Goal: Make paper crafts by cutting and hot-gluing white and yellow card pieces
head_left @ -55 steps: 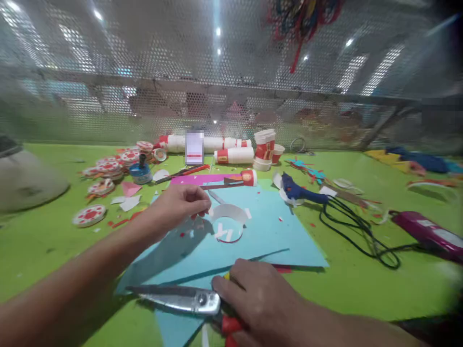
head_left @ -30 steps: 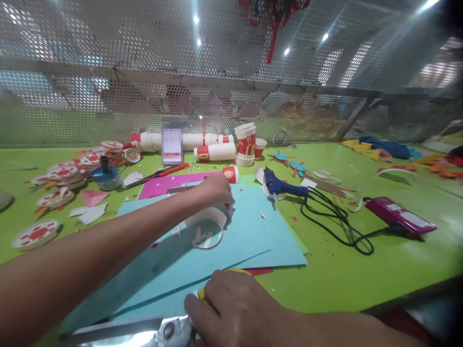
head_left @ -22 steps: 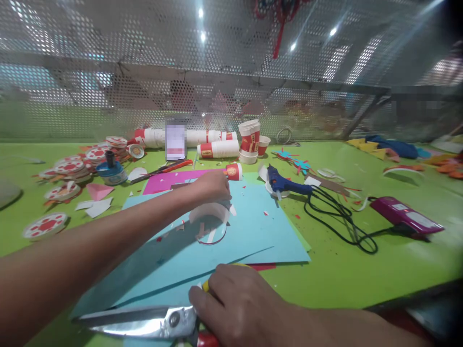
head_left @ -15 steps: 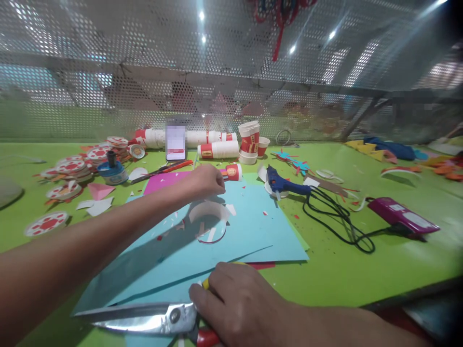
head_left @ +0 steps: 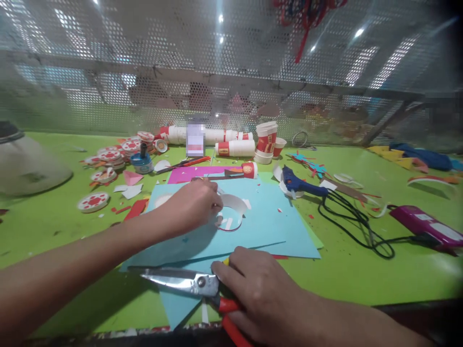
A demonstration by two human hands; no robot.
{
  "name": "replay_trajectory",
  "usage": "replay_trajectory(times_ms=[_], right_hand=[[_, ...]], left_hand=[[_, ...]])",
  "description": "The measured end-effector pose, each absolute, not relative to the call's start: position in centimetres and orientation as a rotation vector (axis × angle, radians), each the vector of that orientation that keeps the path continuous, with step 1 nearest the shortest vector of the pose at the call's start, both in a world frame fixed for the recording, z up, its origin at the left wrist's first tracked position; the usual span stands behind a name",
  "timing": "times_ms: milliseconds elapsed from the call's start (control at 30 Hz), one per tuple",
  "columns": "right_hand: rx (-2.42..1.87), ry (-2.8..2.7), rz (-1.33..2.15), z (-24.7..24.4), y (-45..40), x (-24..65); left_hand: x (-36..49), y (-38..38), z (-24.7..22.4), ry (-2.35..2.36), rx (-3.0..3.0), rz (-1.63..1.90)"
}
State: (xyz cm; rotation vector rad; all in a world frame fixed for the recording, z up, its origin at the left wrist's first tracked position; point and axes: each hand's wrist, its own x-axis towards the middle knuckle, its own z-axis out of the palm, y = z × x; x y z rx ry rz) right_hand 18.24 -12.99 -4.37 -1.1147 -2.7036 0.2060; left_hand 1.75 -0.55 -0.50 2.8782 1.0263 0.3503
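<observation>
My right hand (head_left: 258,289) is wrapped round the red handles of large scissors (head_left: 202,283), whose blades point left and stand slightly apart near the table's front edge. Over the light blue paper (head_left: 267,207), my left hand (head_left: 202,205) is closed, fingertips pressed together at the left side of a white paper ring (head_left: 237,205). What the fingers pinch, if anything, is hidden. Small white and red scraps lie around the ring. Behind the hand, a red-and-white paper cup (head_left: 249,169) lies on its side by a magenta sheet (head_left: 177,174).
A blue glue gun (head_left: 302,185) with a black cord leads to a purple power strip (head_left: 427,226). Stacked paper cups (head_left: 235,148), a phone (head_left: 196,140) and long scissors (head_left: 184,164) are at the back. Decorated discs (head_left: 119,154) pile up left, near a blue ink bottle (head_left: 142,164).
My left hand has drawn back from beside the lying cup to the paper ring. The view has turned left, showing a large pale container. The right hand keeps the scissors.
</observation>
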Motion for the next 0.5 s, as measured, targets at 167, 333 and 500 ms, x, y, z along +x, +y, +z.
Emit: replay_trajectory(times_ms=[167,333,500], right_hand=[[-1.149,-2.712,0.177,-4.7,-13.1,18.2],[-1.184,-2.714,0.167,-4.5,-13.1,18.0],[-1.185,-2.705,0.146,-4.5,-13.2,17.9]], left_hand=[[2.4,-0.8,-1.1,0.797,3.265,0.120],[2.7,-0.4,-1.3,0.633,3.363,0.093],[2.8,0.4,-1.1,0.415,3.395,0.101]])
